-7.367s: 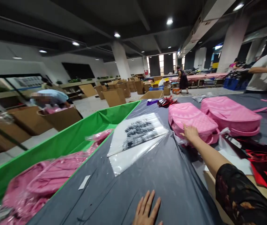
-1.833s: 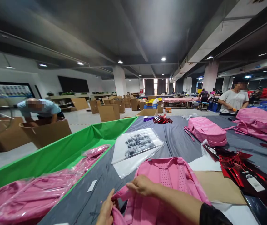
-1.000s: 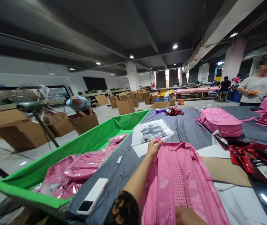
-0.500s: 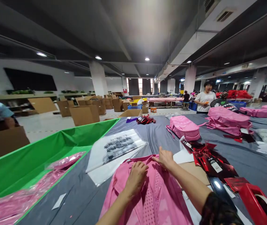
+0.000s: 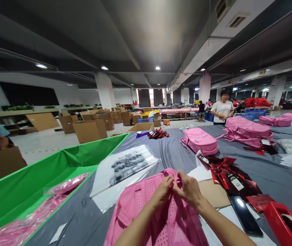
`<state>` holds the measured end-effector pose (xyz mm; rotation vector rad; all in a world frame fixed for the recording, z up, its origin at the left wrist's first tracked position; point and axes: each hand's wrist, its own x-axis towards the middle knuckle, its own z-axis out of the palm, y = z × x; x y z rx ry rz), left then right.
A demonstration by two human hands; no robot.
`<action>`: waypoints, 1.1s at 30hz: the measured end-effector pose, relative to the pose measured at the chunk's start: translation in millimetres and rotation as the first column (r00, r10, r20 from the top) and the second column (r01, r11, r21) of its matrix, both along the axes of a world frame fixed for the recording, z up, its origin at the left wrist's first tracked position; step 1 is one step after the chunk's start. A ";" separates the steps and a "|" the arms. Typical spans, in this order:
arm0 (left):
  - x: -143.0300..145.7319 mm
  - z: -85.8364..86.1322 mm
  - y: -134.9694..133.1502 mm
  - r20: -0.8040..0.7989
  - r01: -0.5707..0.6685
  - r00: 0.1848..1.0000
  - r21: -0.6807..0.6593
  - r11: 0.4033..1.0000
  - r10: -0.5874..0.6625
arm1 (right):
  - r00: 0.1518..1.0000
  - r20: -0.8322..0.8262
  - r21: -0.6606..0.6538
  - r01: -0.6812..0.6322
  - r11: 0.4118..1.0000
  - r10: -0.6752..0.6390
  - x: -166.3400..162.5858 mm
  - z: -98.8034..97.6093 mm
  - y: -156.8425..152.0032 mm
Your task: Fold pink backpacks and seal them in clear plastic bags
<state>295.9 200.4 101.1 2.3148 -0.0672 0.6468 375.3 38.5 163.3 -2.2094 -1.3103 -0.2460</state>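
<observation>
Both hands meeting at the top edge of the pink backpack (image 5: 156,208), lying back-panel up on the grey tabletop (image 5: 176,150) right in front. Left hand (image 5: 164,189) curled, fingers pinched onto the pink fabric by the top loop; right hand (image 5: 189,187) likewise closed on the same bit of material, touching the left. Exactly what sits between the fingertips hidden by the knuckles.

Risks, judged from this layout: grip on a thin fold only, so easily slipping out under a tug, letting the top flop back. Stack of clear printed bags (image 5: 125,164) just beside the upper left corner, prone to being dragged or creased by a sliding strap. Red hang tags (image 5: 227,171) and brown cardboard sheet (image 5: 212,193) near the right side, likely to snag on a strap or be swept along. Red tape dispenser (image 5: 284,222) close to the right forearm, open to a knock from a backward elbow. Green bin (image 5: 58,167) with wrapped pink bags (image 5: 66,184) along the left edge, well apart.
</observation>
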 end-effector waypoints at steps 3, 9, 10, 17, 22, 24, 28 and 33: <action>3.5 2.5 -4.9 -0.050 0.048 0.997 -0.053 0.997 -0.051 | 0.997 -0.060 0.157 -0.034 0.987 0.044 1.0 -17.8 -13.4; -9.0 1.8 -14.7 0.002 0.009 1.000 -0.209 0.978 -0.008 | 0.977 0.085 0.266 -0.213 0.940 0.197 -9.9 -30.8 -3.2; -8.7 -0.7 -15.6 0.010 -0.019 1.000 -0.233 0.972 0.022 | 0.970 0.115 0.268 -0.236 0.934 0.212 -14.2 -29.2 -0.8; 8.1 -25.6 -13.4 0.010 -0.088 0.995 -0.405 0.910 0.100 | 0.913 0.290 0.493 -0.398 0.773 0.286 -48.1 -5.2 -25.4; 8.6 -17.9 -11.1 -0.063 -0.125 0.991 -0.163 0.979 0.116 | 0.919 0.241 0.582 -0.394 0.711 0.313 -54.0 2.6 -43.1; 2.9 -10.6 -10.5 -0.100 -0.160 0.983 -0.072 0.985 0.153 | 0.941 0.141 0.624 -0.327 0.710 0.308 -42.9 3.5 -43.4; -10.9 13.8 -14.9 0.085 -0.177 0.981 0.029 0.984 0.174 | 0.970 0.009 0.629 -0.196 0.752 0.245 -18.4 14.4 -40.5; -15.2 56.9 -37.4 0.291 0.011 0.954 0.194 0.981 -0.068 | 0.942 -0.127 0.607 -0.174 0.775 0.311 -12.4 42.2 -32.0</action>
